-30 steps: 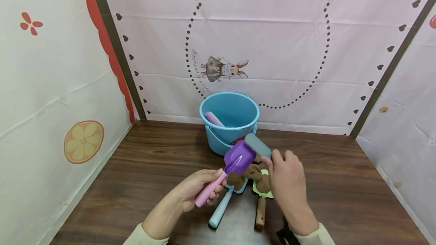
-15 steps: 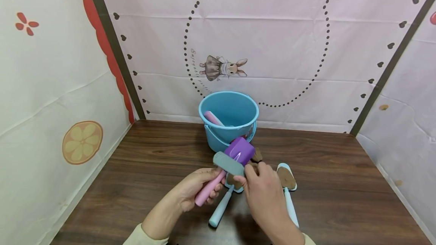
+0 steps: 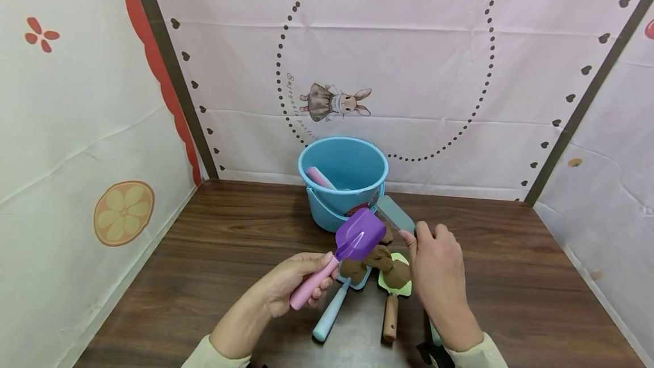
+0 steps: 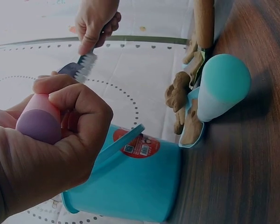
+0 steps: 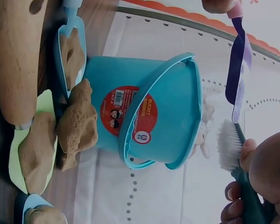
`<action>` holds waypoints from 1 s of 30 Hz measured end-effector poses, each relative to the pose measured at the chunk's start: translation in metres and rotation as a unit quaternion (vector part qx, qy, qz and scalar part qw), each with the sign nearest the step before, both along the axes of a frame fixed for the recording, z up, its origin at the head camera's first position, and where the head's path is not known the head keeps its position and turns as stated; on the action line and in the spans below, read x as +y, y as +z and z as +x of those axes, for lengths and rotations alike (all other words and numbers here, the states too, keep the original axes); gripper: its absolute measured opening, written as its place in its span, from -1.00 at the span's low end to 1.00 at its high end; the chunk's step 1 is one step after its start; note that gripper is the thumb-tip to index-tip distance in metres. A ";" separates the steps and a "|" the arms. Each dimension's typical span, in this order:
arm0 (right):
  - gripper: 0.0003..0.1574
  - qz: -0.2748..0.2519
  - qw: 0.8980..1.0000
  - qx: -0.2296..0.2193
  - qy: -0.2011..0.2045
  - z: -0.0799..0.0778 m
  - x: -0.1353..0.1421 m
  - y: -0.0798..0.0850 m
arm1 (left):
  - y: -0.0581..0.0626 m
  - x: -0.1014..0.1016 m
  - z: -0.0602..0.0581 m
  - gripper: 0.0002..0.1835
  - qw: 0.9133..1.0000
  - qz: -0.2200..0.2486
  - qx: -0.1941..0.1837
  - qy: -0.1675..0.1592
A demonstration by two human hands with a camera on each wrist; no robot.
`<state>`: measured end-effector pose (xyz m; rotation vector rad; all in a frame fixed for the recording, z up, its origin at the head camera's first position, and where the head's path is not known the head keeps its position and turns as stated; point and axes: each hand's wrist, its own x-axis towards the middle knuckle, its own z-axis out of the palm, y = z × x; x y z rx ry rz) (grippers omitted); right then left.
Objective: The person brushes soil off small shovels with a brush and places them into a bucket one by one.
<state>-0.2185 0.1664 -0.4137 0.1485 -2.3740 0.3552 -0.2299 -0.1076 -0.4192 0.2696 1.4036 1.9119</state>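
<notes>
My left hand (image 3: 293, 283) grips the pink handle of a small shovel (image 3: 360, 234), its purple blade raised above the table and pointing away to the right. In my right hand (image 3: 439, 266) is a dark teal scrub brush (image 3: 395, 214). White bristles (image 5: 229, 144) show in the right wrist view, facing the bucket. The brush's front end is at the blade's far right edge; whether they touch, I cannot tell. The left wrist view shows the end of the pink handle (image 4: 39, 126) inside my curled fingers.
Behind the hands stands a blue bucket (image 3: 327, 209) with a pink-handled thing (image 3: 320, 178) inside. Below lie a light blue shovel (image 3: 330, 314) and a green shovel with a wooden handle (image 3: 390, 317), both bearing brown, sand-like lumps (image 3: 378, 257). Another blue shovel (image 5: 32, 200) lies right of them.
The brush swept over the purple blade toward its handle half a second ago, then returned to the far right edge with my right hand. My left hand and the shovel have barely moved.
</notes>
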 end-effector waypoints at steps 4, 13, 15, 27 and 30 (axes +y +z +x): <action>-0.56 -0.008 1.000 -0.012 0.000 0.001 0.000 0.001 | 0.001 0.001 0.000 -0.63 1.000 0.002 0.000 -0.001; -0.55 -0.004 1.000 -0.025 -0.006 0.001 0.002 0.002 | 0.011 -0.004 -0.001 -0.64 0.996 -0.038 0.067 0.040; -0.56 -0.006 0.999 -0.045 -0.005 0.002 0.001 0.003 | 0.019 -0.007 -0.004 -0.63 0.988 -0.076 0.112 0.069; -0.55 0.003 0.997 -0.081 0.014 0.007 -0.005 0.005 | 0.088 -0.010 -0.050 -0.66 0.668 -0.487 0.509 0.241; -0.55 0.002 0.996 -0.083 0.017 0.007 -0.005 0.004 | 0.094 -0.004 -0.069 -0.65 0.578 -0.541 0.563 0.236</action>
